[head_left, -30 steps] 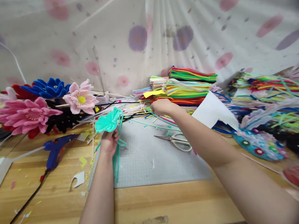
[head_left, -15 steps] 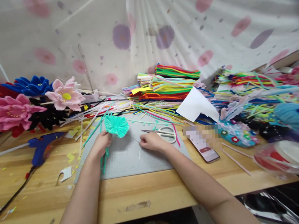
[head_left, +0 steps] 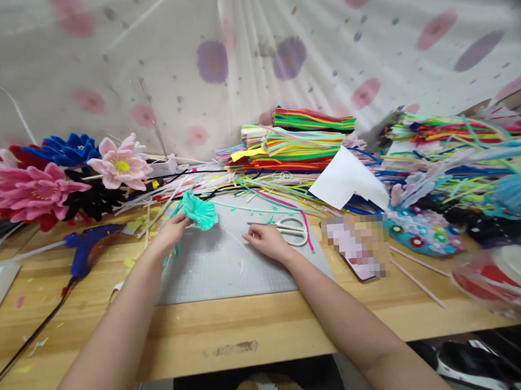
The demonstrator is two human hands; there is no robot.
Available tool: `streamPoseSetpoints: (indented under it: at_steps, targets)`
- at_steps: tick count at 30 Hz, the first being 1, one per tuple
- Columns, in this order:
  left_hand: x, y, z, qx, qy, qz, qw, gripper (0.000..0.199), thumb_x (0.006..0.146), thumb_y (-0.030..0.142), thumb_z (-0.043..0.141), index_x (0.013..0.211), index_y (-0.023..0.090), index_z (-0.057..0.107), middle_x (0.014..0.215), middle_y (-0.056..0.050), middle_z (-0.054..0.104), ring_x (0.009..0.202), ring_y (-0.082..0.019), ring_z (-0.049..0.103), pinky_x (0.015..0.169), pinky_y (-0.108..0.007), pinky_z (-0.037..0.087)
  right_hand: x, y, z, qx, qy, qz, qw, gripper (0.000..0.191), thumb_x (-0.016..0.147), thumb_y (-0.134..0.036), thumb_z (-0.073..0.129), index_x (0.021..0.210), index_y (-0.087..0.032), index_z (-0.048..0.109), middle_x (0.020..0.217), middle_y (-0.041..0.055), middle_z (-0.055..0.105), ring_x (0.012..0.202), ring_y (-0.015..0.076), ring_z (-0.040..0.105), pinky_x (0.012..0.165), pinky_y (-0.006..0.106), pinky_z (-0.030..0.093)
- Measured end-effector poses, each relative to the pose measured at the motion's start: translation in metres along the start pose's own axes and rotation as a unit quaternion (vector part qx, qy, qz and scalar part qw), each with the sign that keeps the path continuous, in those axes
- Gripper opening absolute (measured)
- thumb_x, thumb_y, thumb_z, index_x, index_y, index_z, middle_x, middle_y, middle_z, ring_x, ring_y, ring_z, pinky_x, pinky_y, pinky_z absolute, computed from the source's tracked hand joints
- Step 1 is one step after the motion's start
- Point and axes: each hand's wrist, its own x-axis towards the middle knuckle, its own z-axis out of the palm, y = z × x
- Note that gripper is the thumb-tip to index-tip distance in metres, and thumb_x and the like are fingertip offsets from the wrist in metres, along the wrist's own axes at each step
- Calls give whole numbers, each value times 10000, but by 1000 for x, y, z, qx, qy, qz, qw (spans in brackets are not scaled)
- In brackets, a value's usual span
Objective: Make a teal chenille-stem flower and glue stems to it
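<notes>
A teal pleated flower (head_left: 201,211) made of fuzzy stems is pinched in my left hand (head_left: 175,231) at its edge, tilted over the grey cutting mat (head_left: 212,268). From the flower a thin pale wire (head_left: 234,238) curves down to the right. My right hand (head_left: 265,240) is just beside the wire's free end, fingers loosely curled and slightly apart, with nothing visible in them. Scissors (head_left: 294,231) with pale handles lie behind that hand, partly covered by it. Teal fuzzy stems (head_left: 173,253) lie beside my left wrist, partly hidden.
A blue glue gun (head_left: 85,247) and fuzzy flowers (head_left: 39,188) are on the left. Bundles of coloured pipe cleaners (head_left: 304,145) are stacked at the back. White paper (head_left: 348,181), a phone (head_left: 364,262) and a clear plastic container (head_left: 499,280) are on the right.
My left hand has moved slightly left and up, tilting the flower so its cupped side shows. More wire is visible, and my right hand's fingers have loosened beside it. The view shifted slightly.
</notes>
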Motion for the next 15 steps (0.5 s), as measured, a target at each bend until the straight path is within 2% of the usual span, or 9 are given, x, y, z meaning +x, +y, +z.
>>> streamPoseSetpoints:
  at_steps: [3, 6, 9, 12, 15]
  targets:
    - [-3, 6, -1, 73, -35, -1, 997, 220, 636, 381, 519, 634, 172, 587, 607, -26, 583, 651, -188, 550, 603, -279, 430, -4, -7, 4, -68, -5, -20, 997, 251, 764, -432, 530, 862, -208, 583, 701, -5, 631, 641, 129, 547, 551, 223, 266]
    - [-10, 12, -8, 159, -56, -2, 986, 175, 628, 342, 511, 628, 185, 587, 579, -11, 557, 622, -177, 529, 570, -259, 410, -3, -12, 7, -127, 9, 2, 992, 179, 802, -325, 467, 889, -214, 578, 792, 14, 662, 701, 152, 585, 566, 240, 282]
    - [-16, 11, -21, 182, -123, -43, 975, 184, 622, 364, 519, 637, 190, 577, 497, 11, 501, 515, -155, 486, 507, -255, 388, 0, -9, 5, -152, 17, 44, 987, 165, 805, -263, 439, 867, -212, 584, 827, 25, 673, 732, 166, 601, 591, 249, 306]
    - [-18, 4, -30, 185, -195, -72, 960, 238, 600, 421, 546, 576, 185, 525, 460, 13, 491, 457, -147, 474, 487, -268, 399, 1, -5, 1, -149, 16, 55, 987, 145, 800, -276, 462, 851, -210, 580, 812, 23, 674, 736, 171, 604, 601, 252, 312]
    - [-14, 1, -34, 233, -204, -22, 951, 277, 575, 454, 566, 577, 178, 547, 557, -22, 583, 572, -182, 548, 571, -294, 444, -1, -1, -2, -133, 14, 9, 991, 209, 794, -379, 507, 904, -209, 557, 838, 24, 670, 745, 170, 600, 604, 250, 311]
